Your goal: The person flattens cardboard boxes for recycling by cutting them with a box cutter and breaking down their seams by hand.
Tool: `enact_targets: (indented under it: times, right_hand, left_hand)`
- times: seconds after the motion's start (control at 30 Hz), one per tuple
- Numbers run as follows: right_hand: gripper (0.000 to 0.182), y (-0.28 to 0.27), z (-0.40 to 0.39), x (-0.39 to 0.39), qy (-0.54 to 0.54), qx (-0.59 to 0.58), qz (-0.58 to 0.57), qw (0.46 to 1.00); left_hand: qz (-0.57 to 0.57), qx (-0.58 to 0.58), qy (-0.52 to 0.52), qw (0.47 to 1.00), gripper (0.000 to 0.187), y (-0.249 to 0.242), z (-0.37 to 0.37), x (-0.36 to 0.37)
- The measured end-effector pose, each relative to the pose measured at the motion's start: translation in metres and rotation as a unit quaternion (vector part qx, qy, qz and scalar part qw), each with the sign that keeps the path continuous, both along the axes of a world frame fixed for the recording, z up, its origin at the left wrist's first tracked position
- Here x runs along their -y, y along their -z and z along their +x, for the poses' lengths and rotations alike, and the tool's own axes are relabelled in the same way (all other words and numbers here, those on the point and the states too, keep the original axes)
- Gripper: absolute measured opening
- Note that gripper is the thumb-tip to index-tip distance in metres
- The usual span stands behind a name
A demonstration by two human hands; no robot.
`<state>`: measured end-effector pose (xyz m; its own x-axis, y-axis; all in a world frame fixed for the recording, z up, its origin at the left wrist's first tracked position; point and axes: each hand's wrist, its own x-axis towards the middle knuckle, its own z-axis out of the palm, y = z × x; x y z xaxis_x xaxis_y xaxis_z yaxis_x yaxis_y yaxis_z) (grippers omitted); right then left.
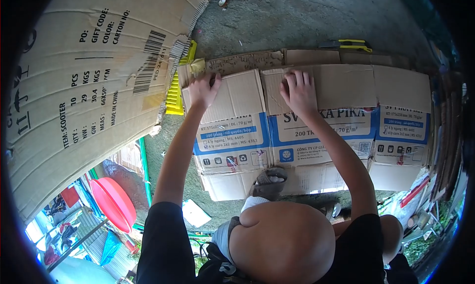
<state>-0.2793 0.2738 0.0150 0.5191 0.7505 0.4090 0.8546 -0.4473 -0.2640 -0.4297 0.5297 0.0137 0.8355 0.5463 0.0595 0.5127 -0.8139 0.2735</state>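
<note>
Flattened cardboard box (307, 130) lies on the concrete floor (297, 17), printed face up, blue and white panels, flaps spread top and bottom. We press both hands on its upper flaps. Left hand (203, 89) flat near the box's top left corner, fingers (213, 81) spread apart, clamped on nothing. Right hand (298, 92) on the middle flap, fingers together and curled at the flap's upper edge; we cannot tell whether they grip that edge or only press on it.

A foot in a grey sandal (268, 182) rests on the box's lower flap, knee below it in the view.

Just beside the left hand, a scrap of tape (197, 65) at the corner, and a yellow strip (175, 93) running along the box's left side. Over that, a large brown carton sheet (84, 81) with shipping print, tilted, filling the upper left. A yellow-handled tool (352, 45) lies on the floor beyond the box's far edge. Red basin (115, 200) well apart, lower left.
</note>
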Motion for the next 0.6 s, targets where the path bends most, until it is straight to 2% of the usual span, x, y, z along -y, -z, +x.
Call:
enact_targets:
  times: [0.07, 0.27, 0.6]
  right_hand:
    - [0.022, 0.0010, -0.0002, -0.0011, 0.001, 0.000, 0.003, 1.000]
    - [0.021, -0.0004, 0.0001, 0.0004, 0.009, -0.002, -0.012, 1.000]
    - [0.020, 0.0025, 0.0002, 0.0034, 0.015, -0.033, -0.010, 0.999]
  left_hand:
    - [0.036, 0.024, 0.019, 0.999, 0.039, 0.0031, -0.0005, -0.0013]
    - [-0.007, 0.009, 0.000, 1.000, 0.039, -0.0010, 0.0012, 0.0022]
    - [0.015, 0.001, 0.005, 1.000, 0.040, -0.0027, 0.0072, 0.0050]
